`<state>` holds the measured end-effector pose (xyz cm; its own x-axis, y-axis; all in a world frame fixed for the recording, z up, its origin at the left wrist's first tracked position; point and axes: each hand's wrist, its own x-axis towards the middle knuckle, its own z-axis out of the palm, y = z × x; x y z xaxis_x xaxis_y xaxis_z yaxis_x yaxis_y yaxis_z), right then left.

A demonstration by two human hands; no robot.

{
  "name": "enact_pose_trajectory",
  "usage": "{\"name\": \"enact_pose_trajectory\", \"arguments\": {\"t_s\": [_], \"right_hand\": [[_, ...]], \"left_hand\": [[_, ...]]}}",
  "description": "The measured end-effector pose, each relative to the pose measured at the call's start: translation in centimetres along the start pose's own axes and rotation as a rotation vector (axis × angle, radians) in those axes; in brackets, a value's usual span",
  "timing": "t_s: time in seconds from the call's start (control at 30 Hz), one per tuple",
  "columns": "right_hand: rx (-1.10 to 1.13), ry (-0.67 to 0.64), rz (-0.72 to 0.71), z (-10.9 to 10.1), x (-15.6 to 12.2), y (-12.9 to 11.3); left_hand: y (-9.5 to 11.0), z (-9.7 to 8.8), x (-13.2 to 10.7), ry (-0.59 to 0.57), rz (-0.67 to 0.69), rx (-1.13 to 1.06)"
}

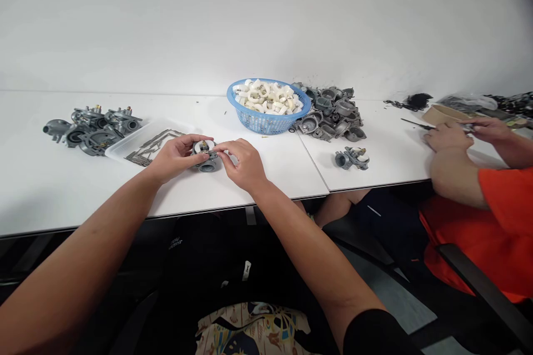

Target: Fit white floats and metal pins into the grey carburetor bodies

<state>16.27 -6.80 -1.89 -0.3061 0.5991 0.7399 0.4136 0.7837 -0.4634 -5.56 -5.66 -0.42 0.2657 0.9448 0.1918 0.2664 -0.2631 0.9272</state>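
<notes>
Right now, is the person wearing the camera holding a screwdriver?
No, their left hand and right hand are both on a grey metal carburetor body, with no screwdriver in either.

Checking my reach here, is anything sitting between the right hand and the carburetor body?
Nothing visible stands in the way: the right hand is already at the carburetor body, its fingertips at the white top, while the left hand grips the body from the other side.
</notes>
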Motion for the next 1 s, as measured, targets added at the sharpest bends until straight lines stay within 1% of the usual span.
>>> {"name": "enact_pose_trajectory", "arguments": {"t_s": [0.1,0.3,0.5,0.63,0.73,0.8,0.9,1.0], "right_hand": [[0.009,-0.002,0.011,-0.1,0.0,-0.1],[0.040,-0.011,0.099,-0.2,-0.2,-0.3],[0.143,0.006,0.178,0.0,-0.2,-0.4],[0.145,0.026,0.213,0.0,-0.2,-0.3],[0.083,0.027,0.199,0.0,-0.3,-0.2],[0.049,0.018,0.172,0.0,-0.3,-0.2],[0.045,0.010,0.153,0.0,-0.3,-0.2],[0.054,0.024,0.152,0.1,-0.3,-0.3]], "left_hand": [[0.0,-0.1,0.0,-0.002,0.002,-0.007],[-0.2,-0.3,0.0,-0.011,-0.046,-0.012],[0.6,0.1,-0.1,0.021,-0.069,-0.021],[0.9,0.3,-0.2,0.018,-0.044,0.015],[0.5,0.1,-0.2,0.021,-0.013,0.045],[0.2,0.0,-0.1,0.006,-0.017,0.040],[-0.4,-0.2,-0.1,-0.017,-0.035,0.037],[-0.7,-0.3,-0.1,-0.015,-0.023,0.049]]}}
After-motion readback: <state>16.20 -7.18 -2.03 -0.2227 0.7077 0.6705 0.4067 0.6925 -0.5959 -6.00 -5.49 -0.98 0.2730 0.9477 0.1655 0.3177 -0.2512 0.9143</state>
